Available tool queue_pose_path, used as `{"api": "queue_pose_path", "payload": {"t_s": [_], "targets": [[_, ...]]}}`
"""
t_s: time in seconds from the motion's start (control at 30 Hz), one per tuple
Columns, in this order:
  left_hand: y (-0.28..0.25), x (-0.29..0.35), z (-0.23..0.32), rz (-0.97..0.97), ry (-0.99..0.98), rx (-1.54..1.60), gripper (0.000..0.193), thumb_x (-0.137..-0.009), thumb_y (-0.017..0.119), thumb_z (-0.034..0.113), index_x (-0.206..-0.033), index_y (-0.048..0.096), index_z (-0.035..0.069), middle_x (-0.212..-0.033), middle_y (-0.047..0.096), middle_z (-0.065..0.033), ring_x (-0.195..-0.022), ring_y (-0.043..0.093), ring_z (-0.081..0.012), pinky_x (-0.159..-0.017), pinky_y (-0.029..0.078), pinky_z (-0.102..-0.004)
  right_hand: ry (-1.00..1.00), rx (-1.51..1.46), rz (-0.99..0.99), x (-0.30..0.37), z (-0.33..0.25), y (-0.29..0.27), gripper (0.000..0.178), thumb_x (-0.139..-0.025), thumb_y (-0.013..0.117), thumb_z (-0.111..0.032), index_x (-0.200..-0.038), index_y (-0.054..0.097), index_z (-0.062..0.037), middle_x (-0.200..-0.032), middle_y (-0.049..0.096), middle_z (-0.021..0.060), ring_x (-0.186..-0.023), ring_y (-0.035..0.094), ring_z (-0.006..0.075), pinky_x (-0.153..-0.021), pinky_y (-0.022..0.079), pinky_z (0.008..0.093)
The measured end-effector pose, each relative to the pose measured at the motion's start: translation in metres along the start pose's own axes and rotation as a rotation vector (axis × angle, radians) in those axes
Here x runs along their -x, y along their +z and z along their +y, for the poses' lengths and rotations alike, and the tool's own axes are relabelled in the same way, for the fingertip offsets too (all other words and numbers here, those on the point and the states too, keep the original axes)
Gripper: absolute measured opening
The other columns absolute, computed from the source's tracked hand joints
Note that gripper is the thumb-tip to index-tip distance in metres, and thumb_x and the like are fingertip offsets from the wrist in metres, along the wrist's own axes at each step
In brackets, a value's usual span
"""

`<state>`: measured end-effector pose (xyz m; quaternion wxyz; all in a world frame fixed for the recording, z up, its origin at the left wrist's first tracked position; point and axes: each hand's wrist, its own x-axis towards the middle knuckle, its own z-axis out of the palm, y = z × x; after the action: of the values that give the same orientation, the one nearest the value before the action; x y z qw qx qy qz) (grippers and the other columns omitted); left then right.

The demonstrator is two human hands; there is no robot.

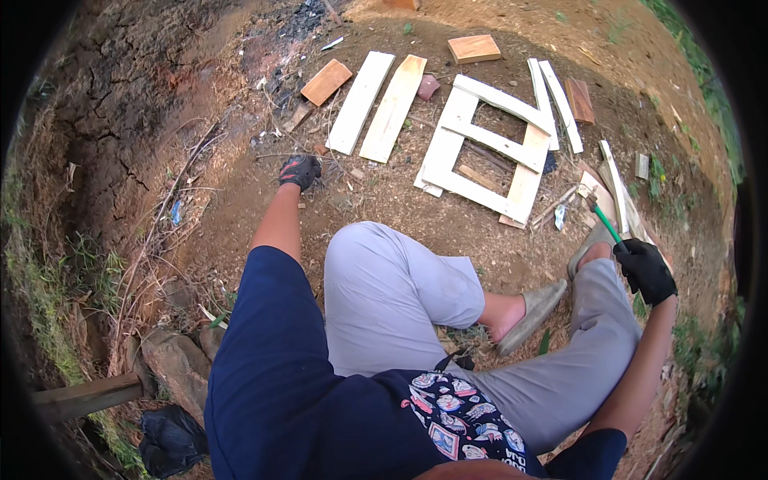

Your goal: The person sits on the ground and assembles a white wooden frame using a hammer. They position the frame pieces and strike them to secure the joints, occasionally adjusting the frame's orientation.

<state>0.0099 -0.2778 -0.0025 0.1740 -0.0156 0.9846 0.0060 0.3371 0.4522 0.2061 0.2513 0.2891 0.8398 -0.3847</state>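
Note:
My right hand (645, 270), in a black glove, is closed round the green handle of a hammer (606, 221). The hammer's head points away from me, near some wood strips on the ground. My left hand (300, 171), in a dark glove with red trim, is out ahead on the left, low over the soil. Its fingers are curled, and whatever they may hold is hidden. Ahead lies a frame of pale planks (438, 160) with crosspieces. Left of it lie a pale board (362, 102) and a board with a pointed end (394, 108).
Reddish wood blocks (326, 82) lie around the boards, one (474, 49) behind the frame. Narrow strips (562, 106) rest at the frame's right. My bent legs and shoes (534, 317) are close in front. A rock (176, 370) and a black plastic bag (171, 438) are at lower left.

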Motion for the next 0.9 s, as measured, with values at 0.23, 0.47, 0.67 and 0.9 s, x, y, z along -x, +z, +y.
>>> {"api": "queue_pose_path", "payload": {"t_s": [0.23,0.47,0.67,0.9], "targets": [[-0.011,0.013,0.002,-0.058,0.001,-0.059,0.028,-0.089,0.076,0.035,-0.111,0.084,0.020,-0.119,0.079,-0.0126,-0.113,0.075,-0.0340,-0.100,0.057,-0.0472,-0.028,-0.019,-0.009,0.002,0.001,0.003,0.038,-0.107,0.065,-0.038,-0.102,0.071,-0.0001,-0.071,0.063,0.0030,-0.048,0.054,0.0105,-0.045,0.043,0.0296],[0.003,0.010,0.021,-0.018,0.046,0.098,0.038,-0.094,0.071,0.028,-0.130,0.077,0.018,-0.117,0.080,-0.0162,-0.111,0.075,-0.0323,-0.099,0.058,-0.0439,-0.037,0.015,-0.011,0.003,0.006,-0.003,0.039,-0.107,0.065,-0.038,-0.105,0.070,-0.0002,-0.071,0.062,0.0031,-0.048,0.054,0.0103,-0.045,0.044,0.0299],[-0.020,0.002,0.079,-0.161,0.203,0.879,0.036,-0.103,0.061,0.012,-0.136,0.074,0.010,-0.111,0.078,-0.0078,-0.090,0.072,-0.0137,-0.083,0.060,-0.0308,-0.033,-0.017,-0.027,-0.001,-0.005,0.008,0.037,-0.107,0.064,-0.038,-0.103,0.071,-0.0015,-0.072,0.064,0.0029,-0.051,0.057,0.0103,-0.046,0.046,0.0302],[-0.063,0.084,0.230,0.037,0.241,1.171,0.028,-0.102,0.072,0.025,-0.118,0.080,0.003,-0.103,0.084,-0.0070,-0.095,0.078,-0.0121,-0.081,0.060,-0.0298,0.004,0.018,-0.035,-0.001,-0.011,0.009,0.032,-0.105,0.069,-0.033,-0.107,0.074,-0.0017,-0.072,0.062,0.0005,-0.053,0.055,0.0084,-0.049,0.045,0.0293]]}}
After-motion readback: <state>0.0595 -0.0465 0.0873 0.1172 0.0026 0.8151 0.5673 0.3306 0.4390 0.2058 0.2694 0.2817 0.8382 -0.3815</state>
